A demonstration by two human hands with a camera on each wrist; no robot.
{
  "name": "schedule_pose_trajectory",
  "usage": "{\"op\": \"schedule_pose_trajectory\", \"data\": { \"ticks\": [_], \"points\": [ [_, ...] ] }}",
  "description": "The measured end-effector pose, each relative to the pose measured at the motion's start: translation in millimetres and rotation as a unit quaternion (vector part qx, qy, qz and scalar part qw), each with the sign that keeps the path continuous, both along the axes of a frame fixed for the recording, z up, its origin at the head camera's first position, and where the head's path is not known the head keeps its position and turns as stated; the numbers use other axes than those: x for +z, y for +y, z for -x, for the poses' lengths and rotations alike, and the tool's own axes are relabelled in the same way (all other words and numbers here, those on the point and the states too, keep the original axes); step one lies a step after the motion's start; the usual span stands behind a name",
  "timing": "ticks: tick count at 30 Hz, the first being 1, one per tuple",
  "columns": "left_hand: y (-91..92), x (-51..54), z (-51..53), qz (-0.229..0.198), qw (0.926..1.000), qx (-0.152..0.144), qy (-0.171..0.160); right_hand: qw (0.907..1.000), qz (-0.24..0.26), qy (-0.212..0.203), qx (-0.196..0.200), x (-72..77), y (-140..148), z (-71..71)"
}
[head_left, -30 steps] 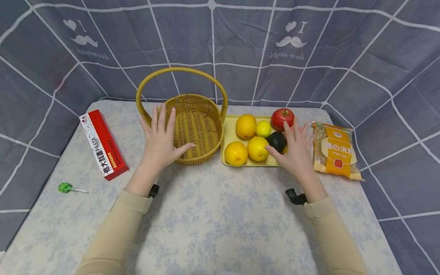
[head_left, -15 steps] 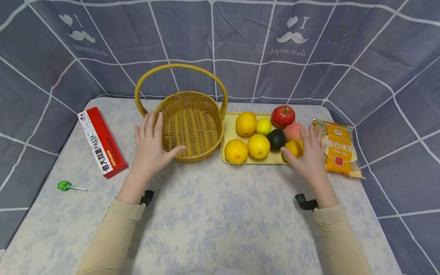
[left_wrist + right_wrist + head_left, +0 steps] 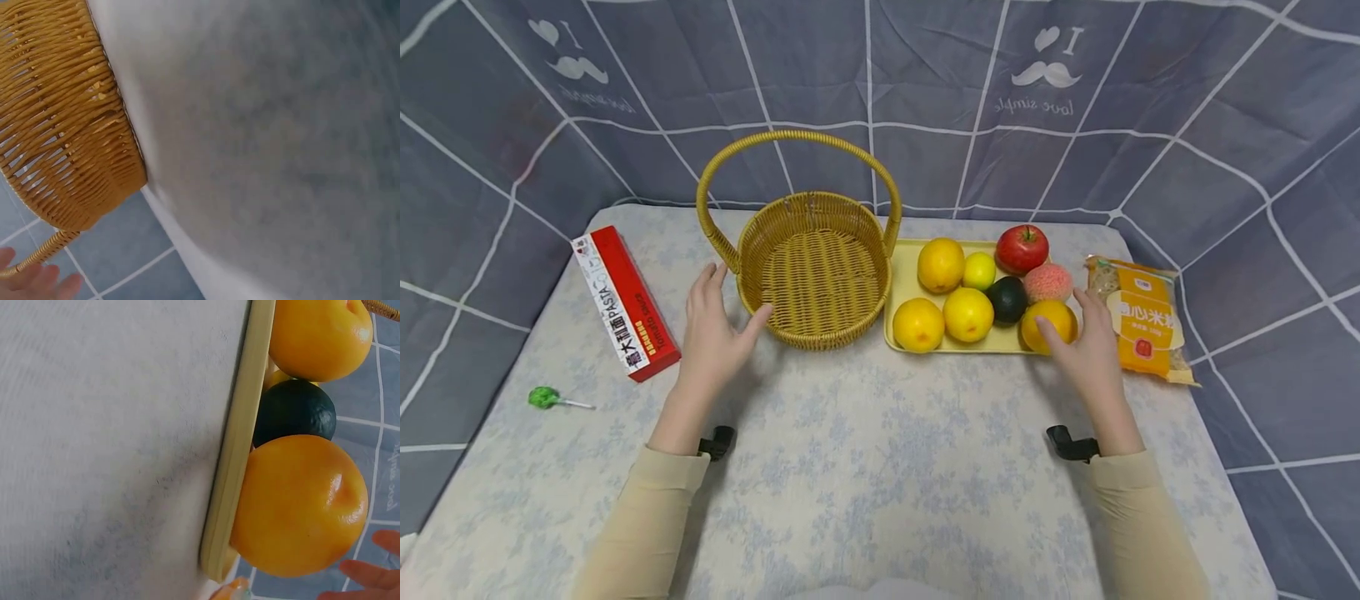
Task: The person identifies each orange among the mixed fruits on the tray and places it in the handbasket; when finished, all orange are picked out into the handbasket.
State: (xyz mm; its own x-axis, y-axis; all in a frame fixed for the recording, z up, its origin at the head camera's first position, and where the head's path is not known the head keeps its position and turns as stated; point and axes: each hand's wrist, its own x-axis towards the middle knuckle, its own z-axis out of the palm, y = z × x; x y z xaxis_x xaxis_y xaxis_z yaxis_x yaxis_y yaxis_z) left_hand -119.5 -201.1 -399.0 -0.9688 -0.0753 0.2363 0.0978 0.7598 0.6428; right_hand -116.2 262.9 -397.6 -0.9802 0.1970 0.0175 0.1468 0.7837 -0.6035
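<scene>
A wicker basket [image 3: 823, 333] with a tall arched handle stands upright at the back. My left hand [image 3: 707, 342] is at its left side with fingers spread; whether they touch it I cannot tell. In the left wrist view the fingertips [image 3: 47, 281] show by the handle's base. Right of the basket lies a yellow tray [image 3: 904, 258] of fruit. My right hand [image 3: 1092, 354], thumb and fingers apart, is beside the rightmost orange [image 3: 1058, 323] on the tray. That orange [image 3: 300, 506] fills the middle of the right wrist view, with the fingers at the lower right.
Left of the basket lie a red pasta box [image 3: 632, 300] and a green lollipop [image 3: 544, 397]. A bag of pasta [image 3: 1150, 325] lies right of the tray. The tray also holds a red apple [image 3: 1022, 248], a dark green fruit [image 3: 1007, 300] and a pink one [image 3: 1048, 283]. Patterned curtains surround the table.
My left hand has moved left and down from over the basket to its left side. My right hand has shifted right, from over the fruit to the rightmost orange.
</scene>
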Motion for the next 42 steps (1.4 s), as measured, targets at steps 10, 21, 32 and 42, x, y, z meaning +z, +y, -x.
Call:
{"op": "schedule_pose_trajectory", "data": {
  "ticks": [10,21,32,42],
  "points": [
    [1.7,-1.0,-1.3,-0.209,0.9708,0.029,-0.114,0.9972,0.05,-0.013,-0.054,-4.3,-1,1.9],
    [8.2,-3.1,1.7,-0.26,0.9505,0.053,-0.161,0.9903,0.094,-0.024,-0.1,-10.3,-3,8.7],
    [10.6,-8.0,5.8,-0.268,0.9474,0.037,-0.171,0.9838,0.101,-0.078,-0.126,-19.8,-5,15.4],
    [11.3,-8.5,6.4,-0.273,0.943,0.051,-0.183,0.9811,0.111,-0.082,-0.136,-23.7,-6,16.9]
  ]
}}
